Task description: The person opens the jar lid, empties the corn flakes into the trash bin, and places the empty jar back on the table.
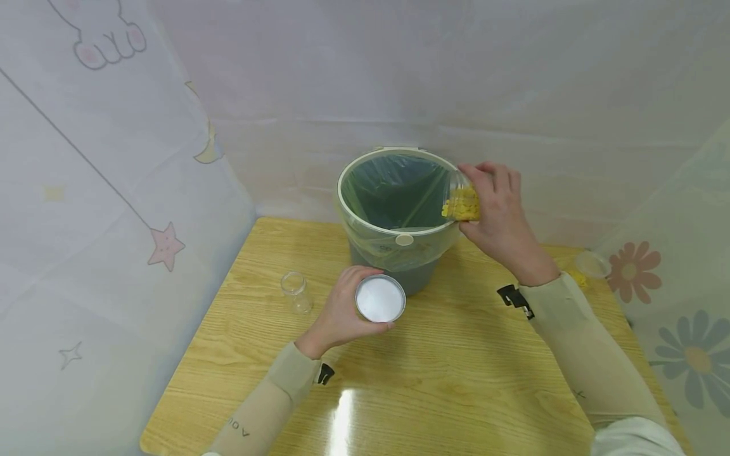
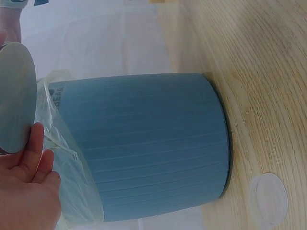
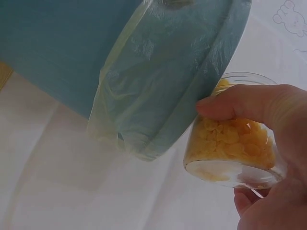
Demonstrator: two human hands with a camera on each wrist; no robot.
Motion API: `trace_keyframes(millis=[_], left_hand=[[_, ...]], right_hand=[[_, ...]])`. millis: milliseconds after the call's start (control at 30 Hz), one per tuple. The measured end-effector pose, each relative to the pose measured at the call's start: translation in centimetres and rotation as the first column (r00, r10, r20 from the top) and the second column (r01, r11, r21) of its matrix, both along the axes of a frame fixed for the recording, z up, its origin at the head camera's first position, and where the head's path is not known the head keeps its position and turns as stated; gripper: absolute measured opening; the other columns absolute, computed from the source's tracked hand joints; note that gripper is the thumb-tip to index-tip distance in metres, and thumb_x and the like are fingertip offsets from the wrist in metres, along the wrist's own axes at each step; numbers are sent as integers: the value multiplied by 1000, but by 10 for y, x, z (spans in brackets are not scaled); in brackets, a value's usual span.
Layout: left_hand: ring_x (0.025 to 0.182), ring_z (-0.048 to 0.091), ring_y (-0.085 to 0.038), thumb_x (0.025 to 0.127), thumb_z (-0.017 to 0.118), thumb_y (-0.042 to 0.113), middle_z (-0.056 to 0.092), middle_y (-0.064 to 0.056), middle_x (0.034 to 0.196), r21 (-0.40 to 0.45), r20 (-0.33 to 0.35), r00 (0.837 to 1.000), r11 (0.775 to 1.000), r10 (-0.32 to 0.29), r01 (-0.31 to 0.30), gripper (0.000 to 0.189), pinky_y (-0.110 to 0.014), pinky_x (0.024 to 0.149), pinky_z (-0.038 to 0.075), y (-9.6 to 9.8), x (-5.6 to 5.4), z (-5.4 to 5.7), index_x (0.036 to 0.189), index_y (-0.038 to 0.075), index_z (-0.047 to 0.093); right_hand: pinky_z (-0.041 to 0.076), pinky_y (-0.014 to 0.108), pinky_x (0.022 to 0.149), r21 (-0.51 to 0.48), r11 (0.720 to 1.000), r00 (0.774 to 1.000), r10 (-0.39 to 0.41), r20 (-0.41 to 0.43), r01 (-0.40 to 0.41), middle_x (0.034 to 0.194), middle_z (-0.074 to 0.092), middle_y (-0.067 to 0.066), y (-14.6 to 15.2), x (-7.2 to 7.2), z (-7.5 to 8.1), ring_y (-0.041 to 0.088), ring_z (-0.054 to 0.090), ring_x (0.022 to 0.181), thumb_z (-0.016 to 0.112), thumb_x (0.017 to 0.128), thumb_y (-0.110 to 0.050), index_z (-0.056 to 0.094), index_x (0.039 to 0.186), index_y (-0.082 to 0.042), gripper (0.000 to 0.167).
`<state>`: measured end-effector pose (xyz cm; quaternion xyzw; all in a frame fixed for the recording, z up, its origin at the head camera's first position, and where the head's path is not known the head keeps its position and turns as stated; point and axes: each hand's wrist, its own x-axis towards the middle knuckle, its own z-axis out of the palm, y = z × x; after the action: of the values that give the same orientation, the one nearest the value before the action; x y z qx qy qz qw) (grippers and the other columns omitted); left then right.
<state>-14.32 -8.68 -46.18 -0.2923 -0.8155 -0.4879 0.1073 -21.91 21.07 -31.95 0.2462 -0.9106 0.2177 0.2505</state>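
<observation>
My right hand point(image 1: 496, 209) grips a clear jar point(image 3: 230, 165) of small yellow pieces point(image 1: 463, 204). The jar lies tilted at the right rim of a grey bin point(image 1: 419, 278), its mouth toward the bin's inside. A thin translucent liner point(image 1: 393, 250) is folded over the bin's rim. In front of the bin, my left hand point(image 1: 342, 310) holds a round silvery lid point(image 1: 380, 298) by its edge, thumb on the near side and fingers on the far side. The left wrist view shows the lid's flat face beside the liner.
A clear glass jar point(image 1: 295, 291) stands on the wooden table point(image 1: 228, 354) left of my left hand. Beyond my right forearm lie a clear round container point(image 1: 592, 265) and more yellow pieces point(image 1: 577, 277). Printed fabric walls point(image 1: 308, 164) enclose the table's back and sides.
</observation>
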Motion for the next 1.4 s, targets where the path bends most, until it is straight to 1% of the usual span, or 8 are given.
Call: trace_keyframes(millis=[100, 267, 367, 667, 800, 1100, 1233, 1400], left_hand=[[126, 45, -18, 61, 98, 32, 56, 5, 132, 4, 2, 1000, 1000, 1, -1, 86, -50, 96, 47, 0, 0, 0, 135, 14, 58], [126, 45, -17, 61, 97, 35, 56, 5, 132, -1, -5, 1000, 1000, 10, -10, 85, -48, 96, 47, 0, 0, -1, 134, 16, 58], [125, 46, -17, 59, 97, 34, 57, 5, 131, -4, -13, 1000, 1000, 15, -15, 85, -48, 97, 47, 0, -1, -1, 134, 16, 59], [125, 46, -17, 59, 97, 32, 57, 5, 131, -10, -12, 1000, 1000, 15, -15, 86, -48, 97, 47, 1, -1, 0, 134, 14, 59], [125, 46, -17, 59, 98, 30, 57, 4, 131, -6, -12, 1000, 1000, 13, -13, 86, -48, 96, 47, 1, 0, 0, 133, 14, 59], [125, 46, -17, 59, 98, 32, 57, 5, 131, -11, -14, 1000, 1000, 11, -11, 86, -47, 96, 47, 1, -1, 0, 134, 14, 59], [125, 46, -17, 60, 97, 34, 57, 5, 132, -15, -10, 1000, 1000, 11, -12, 85, -48, 96, 47, 1, -1, -1, 134, 15, 59], [126, 45, -17, 61, 97, 36, 56, 5, 132, -15, -4, 1000, 1000, 10, -10, 85, -48, 96, 47, 1, -1, -1, 134, 16, 58]], right_hand=[[35, 60, 93, 14, 1000, 1000, 11, -8, -11, 140, 36, 28, 1, 0, -1, 47, 28, 126, 77, 68, 13, 41, 152, -5, 93], [34, 60, 93, 38, 999, 999, 29, -18, -28, 140, 34, 28, 1, 0, -1, 48, 26, 126, 77, 70, 14, 40, 152, -5, 92], [33, 59, 94, 44, 998, 999, 36, -27, -35, 140, 34, 28, 1, 0, -2, 48, 26, 126, 78, 70, 14, 40, 152, -4, 92], [32, 59, 94, 41, 998, 998, 49, -25, -48, 141, 34, 28, 1, 1, -2, 47, 26, 126, 75, 71, 15, 40, 153, -5, 92], [33, 59, 94, 42, 998, 998, 52, -29, -50, 141, 34, 28, 1, 0, -2, 48, 26, 127, 75, 71, 15, 40, 153, -5, 92], [32, 60, 94, 45, 998, 998, 55, -28, -53, 141, 34, 28, 2, 0, -3, 47, 25, 127, 77, 71, 15, 39, 154, -6, 94], [33, 60, 95, 43, 998, 998, 54, -22, -53, 141, 34, 27, 1, 0, -2, 47, 25, 128, 79, 70, 15, 40, 154, -6, 94], [33, 61, 97, 55, 997, 998, 52, -20, -51, 141, 36, 26, 1, 0, -1, 47, 26, 129, 83, 69, 14, 41, 153, -7, 96]])
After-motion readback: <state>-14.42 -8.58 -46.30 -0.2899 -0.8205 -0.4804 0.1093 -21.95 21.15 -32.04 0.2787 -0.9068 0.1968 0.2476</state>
